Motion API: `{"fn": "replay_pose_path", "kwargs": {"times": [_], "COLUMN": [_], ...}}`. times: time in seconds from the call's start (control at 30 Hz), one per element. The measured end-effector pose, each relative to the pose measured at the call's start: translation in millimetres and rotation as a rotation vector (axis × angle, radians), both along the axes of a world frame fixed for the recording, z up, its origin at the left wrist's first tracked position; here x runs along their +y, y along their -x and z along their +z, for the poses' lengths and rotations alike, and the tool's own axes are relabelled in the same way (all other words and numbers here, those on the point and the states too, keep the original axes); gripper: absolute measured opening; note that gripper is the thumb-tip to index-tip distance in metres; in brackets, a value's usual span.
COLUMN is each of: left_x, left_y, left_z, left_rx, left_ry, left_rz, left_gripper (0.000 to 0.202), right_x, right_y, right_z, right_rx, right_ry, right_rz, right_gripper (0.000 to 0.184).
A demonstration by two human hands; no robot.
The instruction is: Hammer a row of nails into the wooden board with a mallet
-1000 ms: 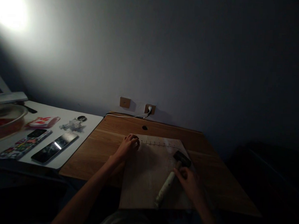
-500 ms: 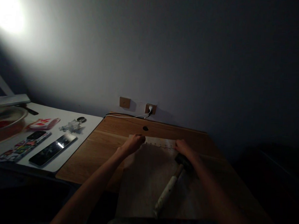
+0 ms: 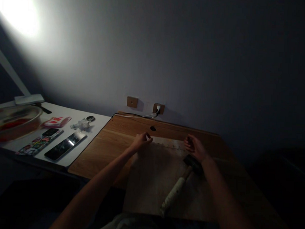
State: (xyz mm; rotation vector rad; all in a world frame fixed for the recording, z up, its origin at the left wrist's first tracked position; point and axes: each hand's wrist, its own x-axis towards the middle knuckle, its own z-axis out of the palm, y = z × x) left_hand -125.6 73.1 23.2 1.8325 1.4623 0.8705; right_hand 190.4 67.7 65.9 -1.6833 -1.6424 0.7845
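Observation:
A pale board (image 3: 152,181) lies on the wooden desk (image 3: 111,143), with a row of small nails along its far edge. My left hand (image 3: 141,141) rests at the left end of that row with the fingers pinched together. At the right end of the row, my right hand (image 3: 194,146) is curled with its fingertips closed. What either hand pinches is too dark to make out. A hammer (image 3: 180,182) with a black head and a pale handle lies on the board just below my right wrist.
A white table (image 3: 74,125) joins the desk at the left, carrying a phone (image 3: 65,145), a patterned case (image 3: 38,142), a red-and-white packet (image 3: 56,121) and a bowl (image 3: 14,121). Wall sockets (image 3: 157,108) with a plugged cable sit behind the desk. The room is dim.
My right hand let go of the hammer handle and moved up to the right end of the nail row. My left hand shifted slightly right along the far edge.

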Motion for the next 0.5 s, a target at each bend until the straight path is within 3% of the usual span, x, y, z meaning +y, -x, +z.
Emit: {"fn": "replay_pose_path", "kwargs": {"times": [0.1, 0.2, 0.33, 0.5], "left_x": [-7, -10, -7, -1], "left_y": [-4, -10, -16, -20], "left_z": [5.6, 8.1, 8.9, 13.4], "left_rx": [0.388, 0.588, 0.661, 0.657], "left_ry": [-0.167, -0.188, -0.240, -0.239], "left_rz": [-0.106, -0.203, -0.283, -0.305], "left_gripper": [0.024, 0.019, 0.021, 0.014], "right_x": [8, 12, 11, 13], "right_y": [6, 10, 16, 18], "right_z": [-9.8, -18.8, -23.8, -18.3], "right_rx": [-0.150, -0.297, -0.361, -0.211], "right_ry": [0.050, 0.089, 0.097, 0.025], "right_rz": [-0.022, -0.015, 0.013, 0.003], "right_gripper": [0.040, 0.029, 0.028, 0.017]}}
